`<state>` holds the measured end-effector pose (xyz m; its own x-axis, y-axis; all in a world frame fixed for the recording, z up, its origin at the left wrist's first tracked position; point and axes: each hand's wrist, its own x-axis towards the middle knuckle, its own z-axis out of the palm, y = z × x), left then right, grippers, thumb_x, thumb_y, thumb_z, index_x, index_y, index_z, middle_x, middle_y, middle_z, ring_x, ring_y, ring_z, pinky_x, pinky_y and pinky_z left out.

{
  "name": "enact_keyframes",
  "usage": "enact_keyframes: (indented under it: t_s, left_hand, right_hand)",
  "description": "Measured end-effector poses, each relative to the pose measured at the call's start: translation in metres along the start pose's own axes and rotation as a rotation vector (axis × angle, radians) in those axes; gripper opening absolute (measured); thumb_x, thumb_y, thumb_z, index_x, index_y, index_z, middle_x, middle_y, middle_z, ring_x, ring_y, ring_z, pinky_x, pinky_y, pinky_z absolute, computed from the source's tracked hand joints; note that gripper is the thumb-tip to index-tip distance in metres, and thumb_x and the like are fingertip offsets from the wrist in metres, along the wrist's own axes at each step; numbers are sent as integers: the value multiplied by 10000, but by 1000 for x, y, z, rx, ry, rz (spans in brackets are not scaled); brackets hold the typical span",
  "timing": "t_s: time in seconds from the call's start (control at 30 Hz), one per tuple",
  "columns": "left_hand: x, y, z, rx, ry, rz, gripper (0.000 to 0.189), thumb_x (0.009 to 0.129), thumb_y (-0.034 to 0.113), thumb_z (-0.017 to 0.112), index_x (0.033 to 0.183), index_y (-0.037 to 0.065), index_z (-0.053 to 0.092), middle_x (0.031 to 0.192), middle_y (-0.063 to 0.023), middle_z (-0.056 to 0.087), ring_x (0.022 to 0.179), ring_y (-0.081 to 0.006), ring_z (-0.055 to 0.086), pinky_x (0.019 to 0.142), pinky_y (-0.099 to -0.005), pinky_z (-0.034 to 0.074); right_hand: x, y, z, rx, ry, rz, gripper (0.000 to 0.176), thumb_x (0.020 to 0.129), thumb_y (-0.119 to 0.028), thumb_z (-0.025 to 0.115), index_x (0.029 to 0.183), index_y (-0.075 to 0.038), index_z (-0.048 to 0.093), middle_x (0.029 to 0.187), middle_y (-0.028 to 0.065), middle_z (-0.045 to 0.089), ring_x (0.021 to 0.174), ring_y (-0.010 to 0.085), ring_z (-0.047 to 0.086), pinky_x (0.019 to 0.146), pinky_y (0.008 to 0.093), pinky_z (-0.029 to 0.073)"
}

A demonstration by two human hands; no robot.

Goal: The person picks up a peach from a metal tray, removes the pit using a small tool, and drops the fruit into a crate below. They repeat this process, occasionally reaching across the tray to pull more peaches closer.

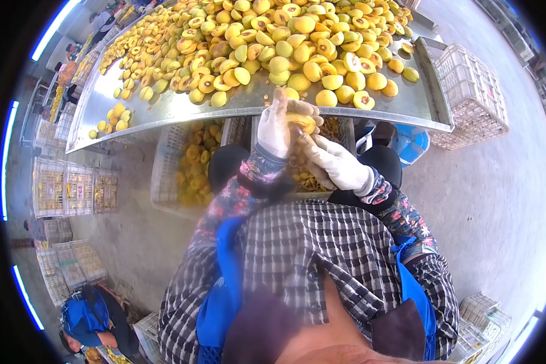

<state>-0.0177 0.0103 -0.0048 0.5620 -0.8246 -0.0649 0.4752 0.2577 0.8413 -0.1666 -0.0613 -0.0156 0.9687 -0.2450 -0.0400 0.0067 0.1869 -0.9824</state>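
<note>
My left hand (275, 127), in a whitish glove, is closed around a yellow peach half (303, 123) just past the near edge of the table. Close by on the right, my gloved right hand (341, 165) grips a small metal tool (299, 130) whose tip meets the fruit; most of the tool is hidden by the fingers. A big heap of halved yellow peaches (279, 48), some showing brown pits or hollows, covers the steel table (170, 121) in front of me. Below my hands lies a crate of peach scraps (309, 176), partly covered by my arms.
Left of my knees stands a white crate with peach halves (194, 164). A blue-and-white bucket (411, 144) is under the table's right side. Stacked white crates (470, 94) stand at right, more crates (73, 188) at left. Another person (94, 318) bends at lower left.
</note>
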Motion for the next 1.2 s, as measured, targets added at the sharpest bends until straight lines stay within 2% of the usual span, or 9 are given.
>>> enact_keyframes:
  t_s: [0.13,0.33,0.47,0.53,0.87,0.97,1.1,1.13,1.2]
  left_hand:
    - [0,-6,3,-50,94,-8,605,934,607,493,859,14,589,842,-169,650,691,-292,678,594,-375,584]
    - [-1,-13,3,-97,207,-88,583,936,597,501,854,24,573,869,-172,638,693,-295,677,588,-379,590]
    - [-4,-13,1,-109,155,-85,572,944,591,489,869,29,565,908,-178,628,741,-294,678,627,-394,595]
    - [-3,-16,-2,-148,136,-83,561,946,585,491,903,30,556,924,-180,627,752,-299,676,639,-397,595]
    - [18,-9,-35,-335,198,-131,468,945,515,552,1025,54,545,980,-170,636,783,-333,670,702,-469,585]
    - [17,33,-109,579,192,235,332,988,305,528,1083,14,657,946,-137,718,859,-208,697,730,-318,575]
    - [8,73,-150,2023,501,175,396,888,414,632,1138,109,664,1131,-157,662,1073,-334,604,949,-423,464]
    - [19,70,-155,1879,435,180,406,879,409,643,1149,106,659,1153,-168,646,1093,-343,587,961,-428,455]
    - [43,62,-136,1621,282,246,457,850,407,677,1174,87,647,1176,-193,628,1127,-356,565,979,-434,442]
  right_hand:
    - [2,7,-12,617,-289,229,328,1029,-331,479,1197,-58,546,837,-24,553,721,41,482,626,206,409]
    - [-5,9,6,-88,11,79,405,1031,-310,461,1296,-7,507,1126,61,571,1030,121,506,913,297,421]
    - [-5,10,0,407,-138,201,363,1023,-381,465,1127,-48,565,848,8,557,718,79,476,631,232,401]
    - [-5,3,4,641,-115,353,331,1015,-418,469,973,-103,561,602,-68,408,464,55,308,421,208,219]
    - [-9,7,-16,780,-276,479,372,978,-436,517,1064,-75,529,548,-4,399,326,89,299,307,211,273]
    - [-27,0,-30,84,-75,471,298,1011,-340,483,1099,-58,521,603,4,449,415,77,402,366,195,323]
    - [-44,54,-52,-958,82,-138,340,976,-222,515,1227,-2,450,999,150,680,840,297,682,721,355,541]
    - [-43,41,-47,-846,31,43,390,945,-192,551,1257,6,427,1191,190,647,1059,361,630,888,387,503]
    - [-36,42,-43,-883,60,39,383,935,-199,567,1250,-21,442,1121,197,648,1008,381,630,849,420,509]
